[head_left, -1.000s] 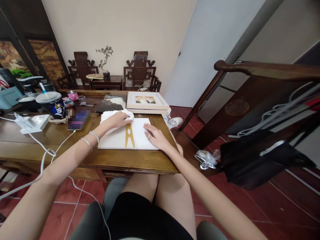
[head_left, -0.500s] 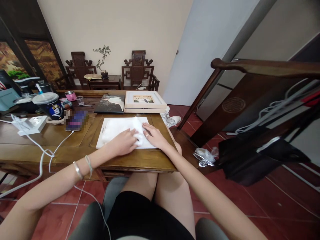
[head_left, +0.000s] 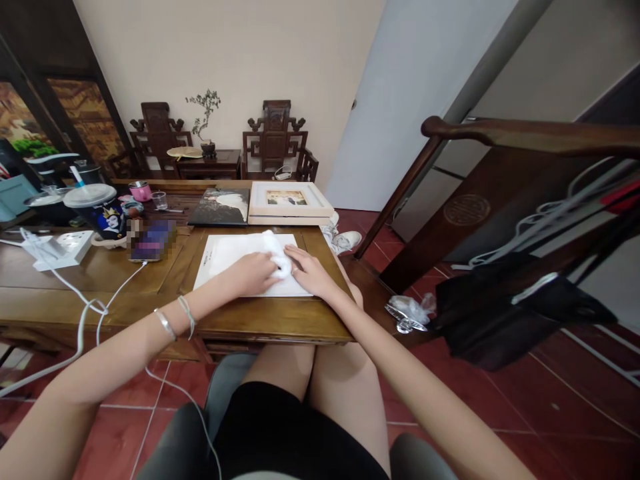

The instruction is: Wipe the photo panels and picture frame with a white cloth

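A white flat board (head_left: pixel 220 257) lies on the wooden table (head_left: pixel 150 293) in front of me. My left hand (head_left: pixel 255 273) presses a white cloth (head_left: pixel 273 250) onto the board, fingers curled over it. My right hand (head_left: pixel 307 270) lies flat on the board's right edge, fingers stretched out, a ring on one finger. The cloth covers the middle of the board, so the gold shape seen earlier is hidden. Bracelets sit on my left wrist.
Behind the board lie a white framed picture (head_left: pixel 290 202) and a dark picture (head_left: pixel 220 207). To the left stand a cup with a straw (head_left: pixel 97 210), a phone (head_left: pixel 150 240), a power strip (head_left: pixel 63 247) and white cables (head_left: pixel 90 307). A dark wooden chair (head_left: pixel 500 220) stands at right.
My left hand dragged the cloth from the board's far edge toward me across the middle, covering the gold shape. It has now edged slightly back up. My right hand stayed put.
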`<move>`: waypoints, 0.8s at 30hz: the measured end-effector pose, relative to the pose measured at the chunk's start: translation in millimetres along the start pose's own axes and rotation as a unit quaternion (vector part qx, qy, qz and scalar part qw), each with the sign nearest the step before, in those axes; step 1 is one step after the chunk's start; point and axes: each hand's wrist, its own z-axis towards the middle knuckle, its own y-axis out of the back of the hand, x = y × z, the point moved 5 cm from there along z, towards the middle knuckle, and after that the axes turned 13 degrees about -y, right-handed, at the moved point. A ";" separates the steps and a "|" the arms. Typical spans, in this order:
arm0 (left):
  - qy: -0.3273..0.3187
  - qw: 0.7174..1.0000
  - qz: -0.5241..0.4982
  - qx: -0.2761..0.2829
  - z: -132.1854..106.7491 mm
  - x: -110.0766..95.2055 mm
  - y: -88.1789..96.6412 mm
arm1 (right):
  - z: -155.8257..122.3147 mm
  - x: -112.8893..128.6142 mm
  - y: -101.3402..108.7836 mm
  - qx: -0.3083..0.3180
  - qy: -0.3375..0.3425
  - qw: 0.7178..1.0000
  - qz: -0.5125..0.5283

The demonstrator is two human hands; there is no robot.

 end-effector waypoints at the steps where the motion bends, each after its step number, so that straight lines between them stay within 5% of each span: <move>1: 0.008 1.000 0.000 -0.007 6.8 10.3 -3.3 | -0.2 0.5 0.3 0.002 0.003 1.000 -0.001; 4: 0.018 1.000 0.002 -0.022 22.8 31.5 -11.3 | -1.0 3.0 1.7 0.004 0.012 1.000 0.000; 7: 0.003 0.999 0.032 -0.024 27.6 31.5 -14.0 | -1.2 3.6 2.5 0.004 0.006 1.000 0.005; 18: -0.079 0.993 0.090 -0.019 -23.1 -63.2 8.9 | -0.6 1.1 1.0 -0.012 -0.006 1.000 0.012; 24: -0.023 0.999 0.032 0.013 -14.1 -32.7 8.0 | -0.2 2.0 0.6 -0.003 -0.004 1.000 0.007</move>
